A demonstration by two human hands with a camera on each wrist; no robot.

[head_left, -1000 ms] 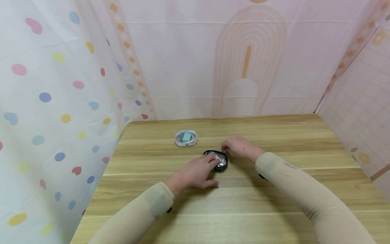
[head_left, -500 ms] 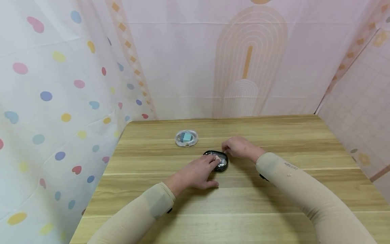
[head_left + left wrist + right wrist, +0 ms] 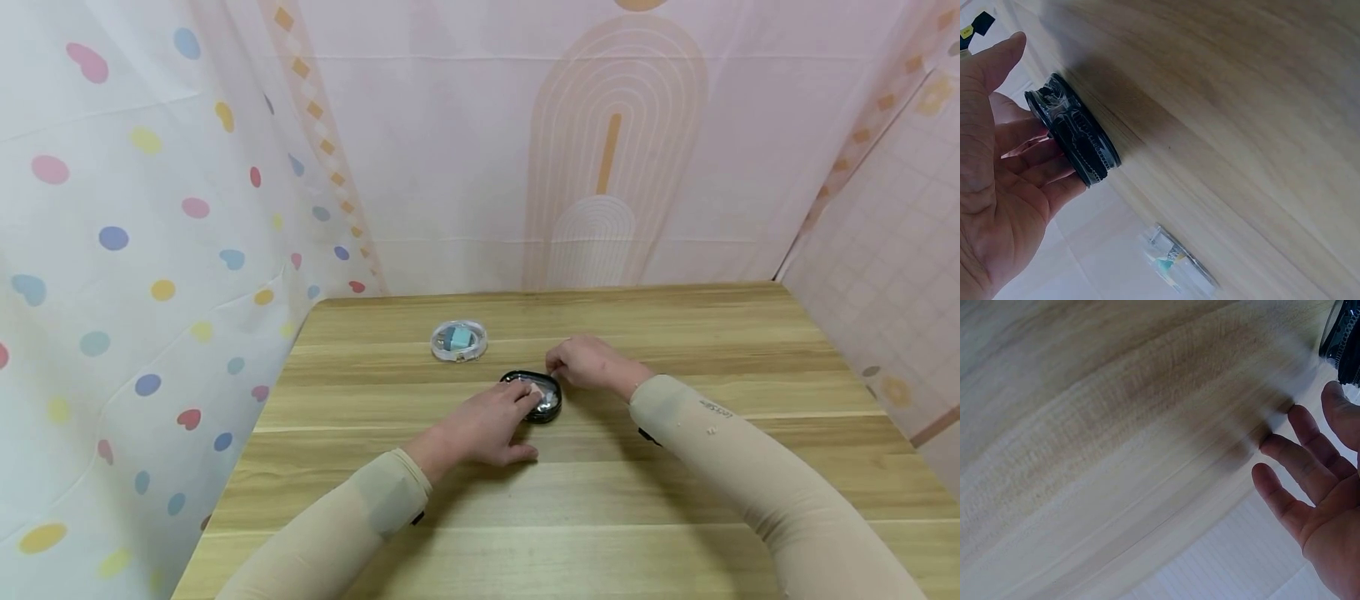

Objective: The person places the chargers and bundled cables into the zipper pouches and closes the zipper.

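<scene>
A small rounded pouch (image 3: 551, 403) with a black rim and clear top lies on the table. Its black zipper (image 3: 1088, 140) runs along the side in the left wrist view. Across the pouch's top rest the fingers of my left hand (image 3: 483, 427), with the thumb held apart. Inside are pale things, too blurred to name. My right hand (image 3: 592, 362) is at the pouch's far right edge, thumb and forefinger together at a small pale zipper pull, mostly hidden. In the right wrist view, the other fingers of the right hand (image 3: 1329, 500) spread beside the table surface.
Behind the pouch to the left, a clear round case (image 3: 437, 352) holds a light blue charger plug (image 3: 459, 337) and a coiled white cable. The wooden table (image 3: 675, 533) ends at patterned curtains (image 3: 450, 167) at the back and sides.
</scene>
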